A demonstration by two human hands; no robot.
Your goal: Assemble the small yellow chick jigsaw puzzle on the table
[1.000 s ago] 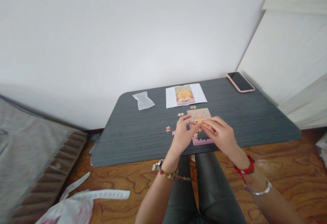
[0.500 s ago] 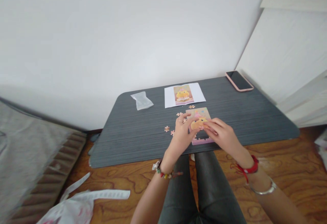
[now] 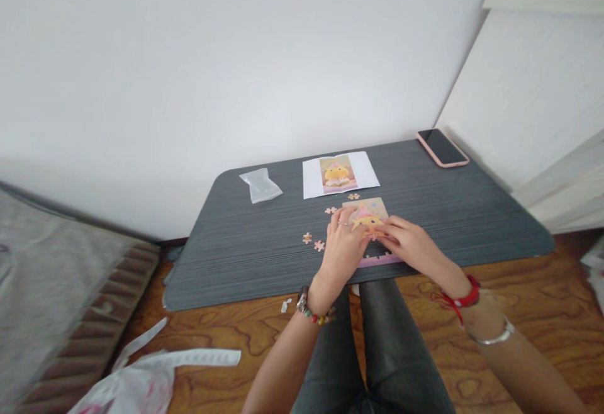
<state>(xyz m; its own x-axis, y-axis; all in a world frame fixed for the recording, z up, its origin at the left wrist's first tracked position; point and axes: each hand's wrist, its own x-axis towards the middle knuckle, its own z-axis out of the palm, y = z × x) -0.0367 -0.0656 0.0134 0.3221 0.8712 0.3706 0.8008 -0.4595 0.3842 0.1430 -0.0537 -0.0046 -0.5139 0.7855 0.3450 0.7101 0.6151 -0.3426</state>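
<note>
A partly assembled jigsaw puzzle with a yellow character lies near the table's front edge, a dark gap in its lower part. My left hand rests over its left side, fingers bent and apart from the thumb, which reaches toward the middle. From the right, my right hand has its fingertips pinched together at the puzzle's middle, on what looks like a puzzle piece mostly hidden by the fingers. Left of the puzzle lie loose puzzle pieces, and another piece sits just above it.
Behind the puzzle is a white sheet printed with the same picture. A clear plastic bag lies on the dark table at left, a phone at back right. A wall stands behind; a plastic bag is on the floor.
My left hand has moved slightly right and lowered onto the puzzle, its thumb now closer to my right fingertips. My right hand stays at nearly the same spot.
</note>
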